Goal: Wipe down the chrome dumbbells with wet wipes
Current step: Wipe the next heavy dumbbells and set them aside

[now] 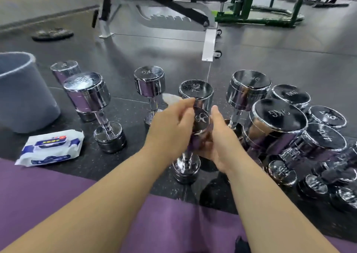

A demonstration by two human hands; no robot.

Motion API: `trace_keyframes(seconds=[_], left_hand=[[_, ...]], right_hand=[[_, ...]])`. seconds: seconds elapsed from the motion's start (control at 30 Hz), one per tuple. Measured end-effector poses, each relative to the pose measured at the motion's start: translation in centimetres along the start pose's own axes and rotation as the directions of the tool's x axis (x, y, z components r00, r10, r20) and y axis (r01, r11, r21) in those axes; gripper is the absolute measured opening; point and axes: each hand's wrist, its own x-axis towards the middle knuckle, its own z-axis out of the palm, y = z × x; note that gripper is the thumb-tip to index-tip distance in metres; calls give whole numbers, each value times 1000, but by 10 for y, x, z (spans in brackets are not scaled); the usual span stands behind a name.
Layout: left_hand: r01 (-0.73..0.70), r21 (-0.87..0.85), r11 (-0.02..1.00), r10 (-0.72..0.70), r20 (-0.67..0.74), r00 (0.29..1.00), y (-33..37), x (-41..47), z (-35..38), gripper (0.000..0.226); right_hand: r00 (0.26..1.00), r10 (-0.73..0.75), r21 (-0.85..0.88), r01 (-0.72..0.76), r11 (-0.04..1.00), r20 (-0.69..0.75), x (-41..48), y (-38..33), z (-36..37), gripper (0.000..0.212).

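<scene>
A small chrome dumbbell (201, 120) stands upright on the dark floor in front of me. My right hand (218, 137) grips its shaft and upper head from the right. My left hand (172, 121) pinches a pale wet wipe (171, 98) at the top of that dumbbell's head. Just behind stands a taller chrome dumbbell marked 7KG (196, 90). Several more chrome dumbbells stand upright in a row, such as one at the left (87, 92) and one behind it (148, 81). The wet wipe pack (51, 147) lies on the floor at the left.
A grey round bin (23, 94) stands at the far left. Several chrome dumbbells are clustered at the right (278, 121). A weight bench with a white frame (209, 42) stands behind the row. A weight plate (52, 34) lies at the back left. My purple-clad legs (173, 223) fill the foreground.
</scene>
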Motion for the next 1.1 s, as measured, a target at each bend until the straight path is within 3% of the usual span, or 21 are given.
trace_keyframes(seconds=[0.07, 0.1, 0.2, 0.23, 0.33, 0.37, 0.47, 0.53, 0.6, 0.67, 0.73, 0.87, 0.9, 0.97, 1.03, 1.1], left_hand=[[-297, 246, 923, 250, 203, 946, 13, -10, 20, 50], [-363, 358, 860, 283, 257, 924, 12, -11, 24, 56], [-197, 540, 818, 132, 157, 979, -1, -2, 15, 46], [-186, 550, 814, 147, 115, 982, -3, -4, 11, 44], [-428, 554, 714, 309, 299, 903, 2, -19, 17, 51], [-470, 548, 692, 296, 379, 877, 7, -17, 20, 55], [-340, 639, 690, 114, 368, 923, 14, 11, 19, 49], [-274, 698, 662, 65, 310, 948, 3, 17, 2, 47], [-376, 654, 656, 229, 302, 925, -9, -1, -7, 47], [-509, 607, 610, 338, 381, 860, -7, -21, 0, 50], [-545, 609, 576, 289, 472, 833, 6, -14, 14, 60], [-265, 729, 631, -3, 343, 939, 19, 16, 20, 75], [-222, 730, 647, -9, 298, 954, 12, 13, 17, 78], [-278, 693, 665, 151, 239, 959, -2, -6, 13, 73], [-445, 591, 673, 355, 270, 895, -6, -24, 17, 50], [-555, 569, 607, 450, 330, 830, -5, -23, 27, 43]], right_hand=[[1000, 11, 58, -12, 998, 11, 3, 2, -2, 62], [1000, 14, 72, -14, 997, 4, 6, 3, -4, 64], [997, 38, 149, -28, 988, -61, 10, 6, -9, 63], [997, 46, 158, -35, 987, -63, 9, 6, -10, 60], [998, 53, 142, -46, 989, -44, 8, 7, -8, 65], [998, 58, 159, -51, 986, -40, 7, 7, -7, 67], [994, 98, 268, -83, 960, -44, 7, 13, -7, 75], [996, 92, 288, -84, 954, -12, 6, 17, -7, 77], [997, 77, 293, -73, 953, -2, 4, 18, -7, 74], [998, 58, 302, -61, 952, 18, 5, 20, -6, 69], [998, 64, 317, -62, 946, 5, 6, 23, -5, 71], [998, 43, 311, -53, 949, 37, 5, 26, -6, 76], [999, 39, 303, -47, 952, 32, 7, 26, -6, 74], [999, 27, 289, -37, 957, 38, 7, 24, -4, 72], [999, 41, 298, -49, 953, 35, 9, 25, -1, 73], [997, 57, 334, -69, 940, 47, 6, 26, 0, 76]])
